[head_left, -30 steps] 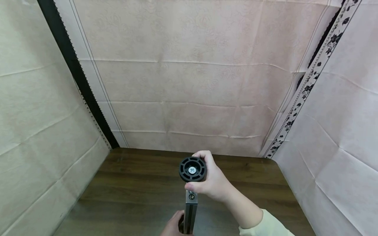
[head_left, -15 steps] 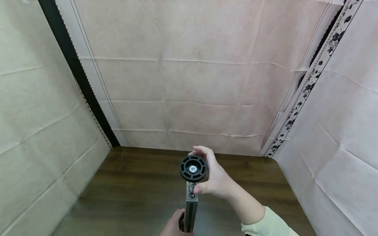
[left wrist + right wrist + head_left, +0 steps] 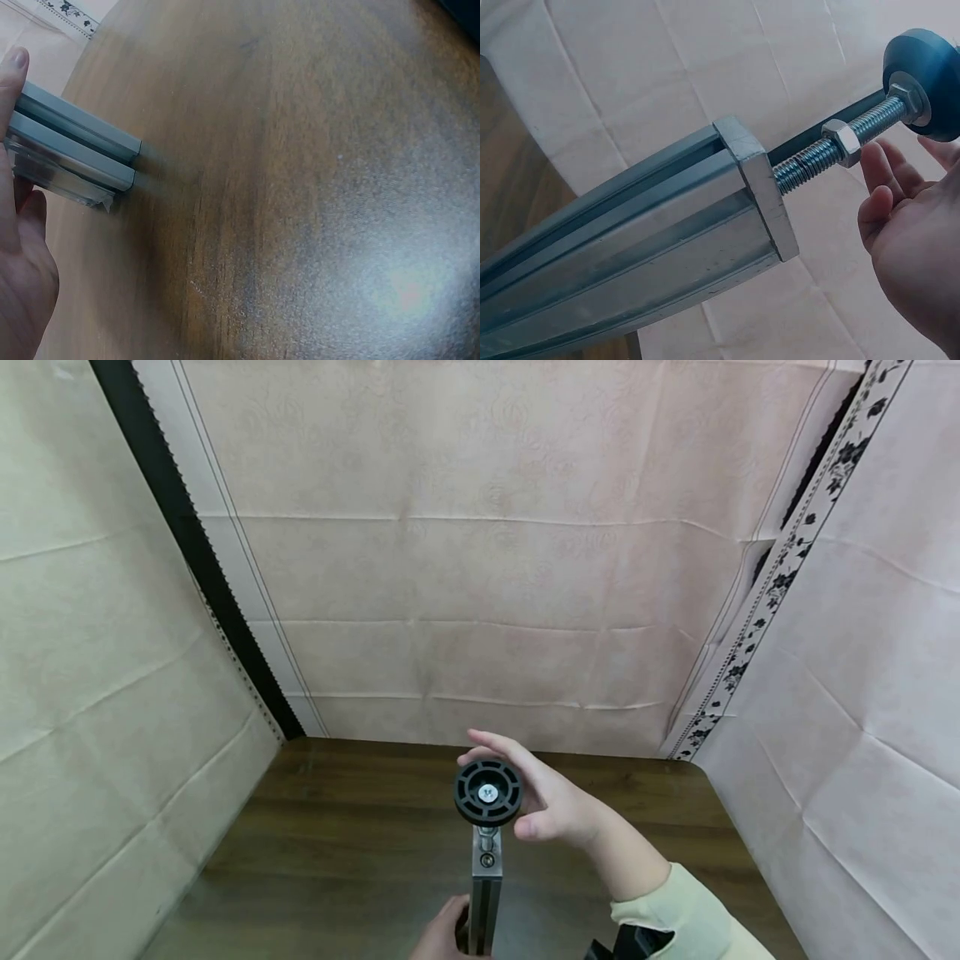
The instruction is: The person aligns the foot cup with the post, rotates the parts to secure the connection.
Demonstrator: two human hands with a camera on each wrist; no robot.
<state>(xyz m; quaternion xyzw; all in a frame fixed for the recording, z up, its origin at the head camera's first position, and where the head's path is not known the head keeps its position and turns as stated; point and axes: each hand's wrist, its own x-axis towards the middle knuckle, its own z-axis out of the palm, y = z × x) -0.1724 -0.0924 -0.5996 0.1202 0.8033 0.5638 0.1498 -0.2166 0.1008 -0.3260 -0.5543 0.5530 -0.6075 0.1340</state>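
Note:
A slotted aluminium profile (image 3: 486, 906) stands upright on the wooden table, gripped by my left hand (image 3: 441, 933) at the bottom of the head view. In the left wrist view, the profile's lower end (image 3: 79, 146) meets the tabletop, with clear film along one side. A round black levelling foot (image 3: 488, 792) tops the profile. Its threaded stem (image 3: 806, 171) enters a metal end plate (image 3: 761, 187), and a hex nut (image 3: 843, 142) sits partway along the stem. My right hand (image 3: 558, 803) is beside the foot, fingers loosely bent behind it and thumb apart.
Brown wooden tabletop (image 3: 315, 835) surrounds the profile. Pale cloth panels rise at the back (image 3: 487, 577), left (image 3: 112, 693) and right (image 3: 847, 718). A dark strapped device (image 3: 633, 941) sits at the right sleeve (image 3: 686, 910).
My right hand has loosened from around the foot: the thumb has moved away from the stem to the right and the fingers have straightened. The left hand keeps its grip.

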